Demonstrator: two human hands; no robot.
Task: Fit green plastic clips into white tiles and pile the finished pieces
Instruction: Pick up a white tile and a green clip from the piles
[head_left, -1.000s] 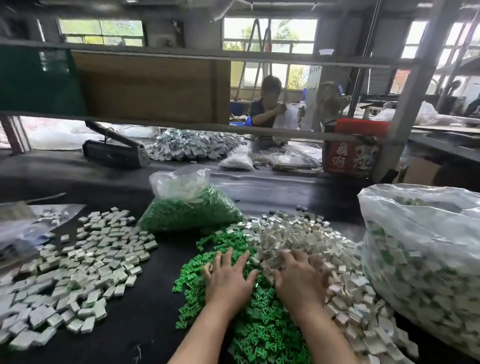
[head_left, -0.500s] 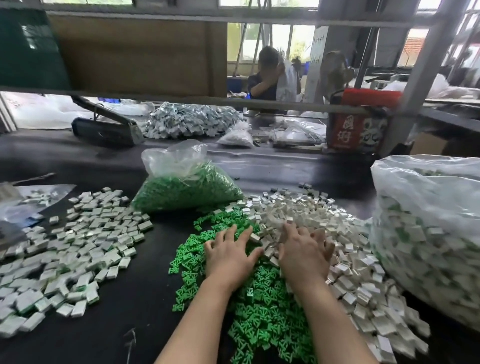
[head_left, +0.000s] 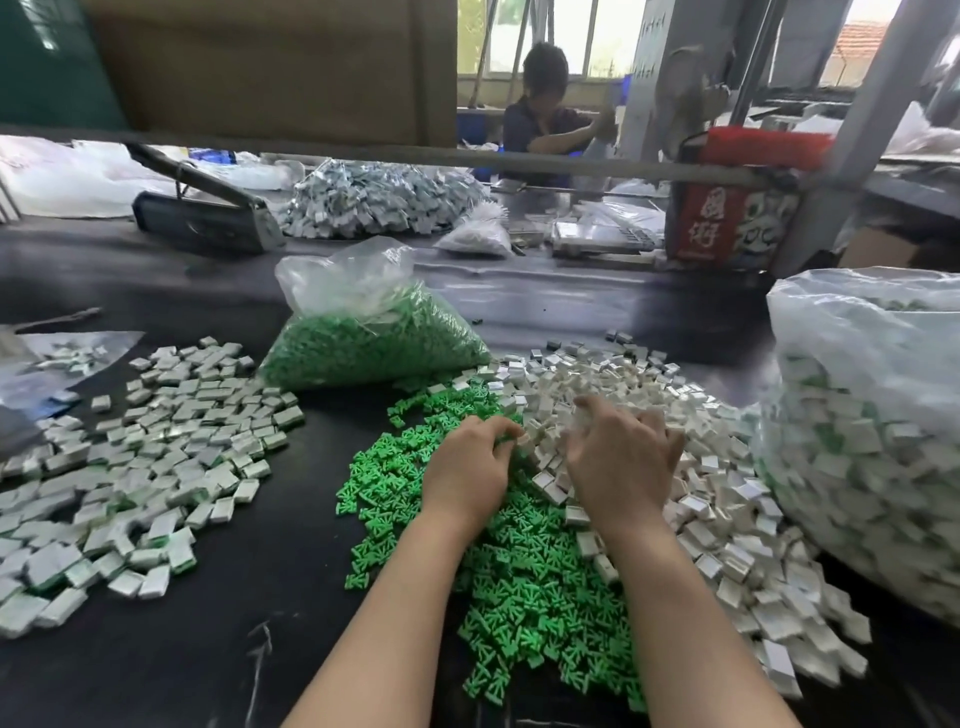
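Observation:
A loose heap of green plastic clips (head_left: 519, 571) lies on the black table in front of me, next to a broad heap of white tiles (head_left: 727, 519) on its right. My left hand (head_left: 467, 467) sits where the two heaps meet, fingers curled in around some green clips. My right hand (head_left: 618, 457) is over the white tiles with fingers curled down into them, gripping tiles; its fingertips are blurred. A spread pile of finished tiles with green inside (head_left: 156, 467) lies to the left.
A clear bag of green clips (head_left: 374, 343) stands behind the heaps. A large clear bag of tiles (head_left: 872, 441) fills the right side. Farther back are a grey lever tool (head_left: 208, 218), another tile pile (head_left: 384, 202), a red box (head_left: 727, 218) and a seated person (head_left: 545, 114).
Both hands lay flat and spread on the heaps before; now their fingers have curled in, the left on green clips and the right on white tiles. The camera has tilted down a little.

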